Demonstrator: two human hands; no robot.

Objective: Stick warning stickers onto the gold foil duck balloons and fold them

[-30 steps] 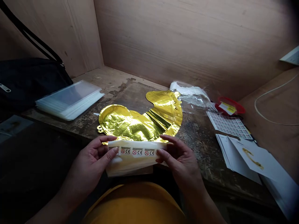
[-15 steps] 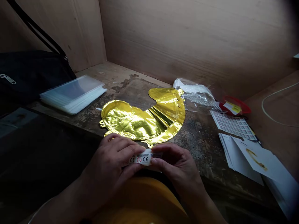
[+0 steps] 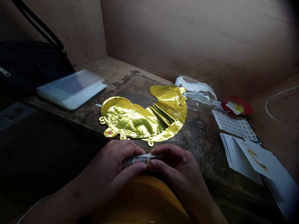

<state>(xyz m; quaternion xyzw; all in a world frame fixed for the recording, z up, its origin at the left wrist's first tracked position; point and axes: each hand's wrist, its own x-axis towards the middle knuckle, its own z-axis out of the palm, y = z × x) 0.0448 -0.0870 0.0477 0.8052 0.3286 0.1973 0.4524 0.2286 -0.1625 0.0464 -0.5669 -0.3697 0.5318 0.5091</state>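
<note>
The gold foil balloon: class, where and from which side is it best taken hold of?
Pinch the gold foil balloon by its flat sealed rim on the near edge, coming from the person's side: it lies flat on the worn wooden bench, so that thin rim likely grips best.

Head-worn view — angled down, close above the workbench (image 3: 201,146).

The label strip (image 3: 137,161), a wide sheet a second ago, is now a thin band pinched between the left hand (image 3: 105,169) and right hand (image 3: 178,166), drawn together at the foil balloon's (image 3: 142,119) 6 o'clock.
</note>
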